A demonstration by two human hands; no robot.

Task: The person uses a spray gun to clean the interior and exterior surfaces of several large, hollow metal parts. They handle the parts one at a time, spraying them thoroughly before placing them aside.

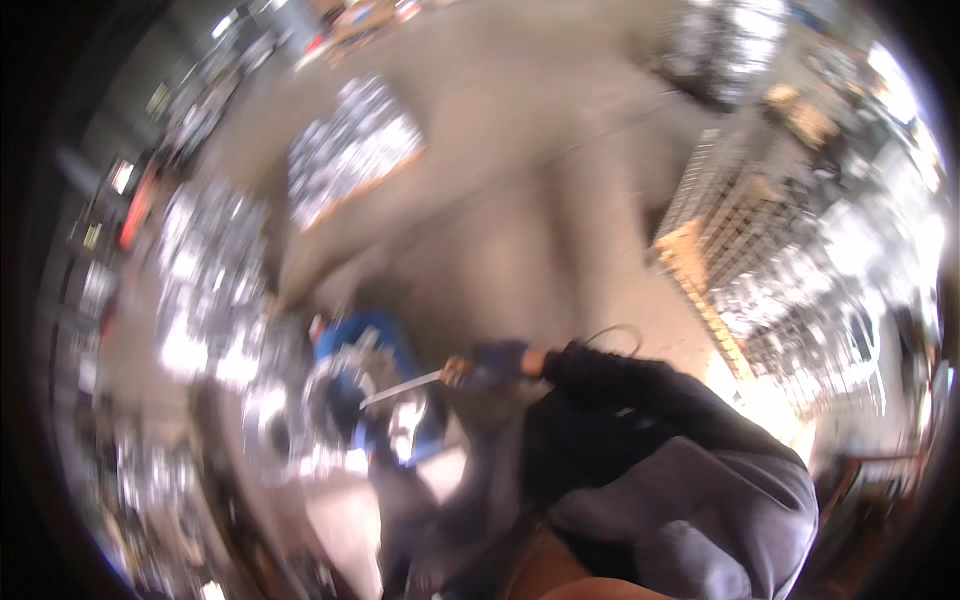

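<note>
My right hand (487, 366), in a dark bluish glove with bare fingertips, is closed around one end of a thin pale rod (403, 388). The rod slants down to the left from my fingers. Its far end lies over a blue container or machine housing (350, 338) with shiny metal in or beside it; blur hides which, and whether the rod touches it. My right arm (650, 395), in a black and grey sleeve, reaches in from the right. I cannot make out my left hand.
A pallet stacked with shiny metal pieces (350, 150) stands on the floor at the far left. More shiny metal stacks (215, 290) line the left side. To the right are a wire-mesh crate (745, 215) and a wooden pallet edge (700, 285). The whole picture is smeared by motion.
</note>
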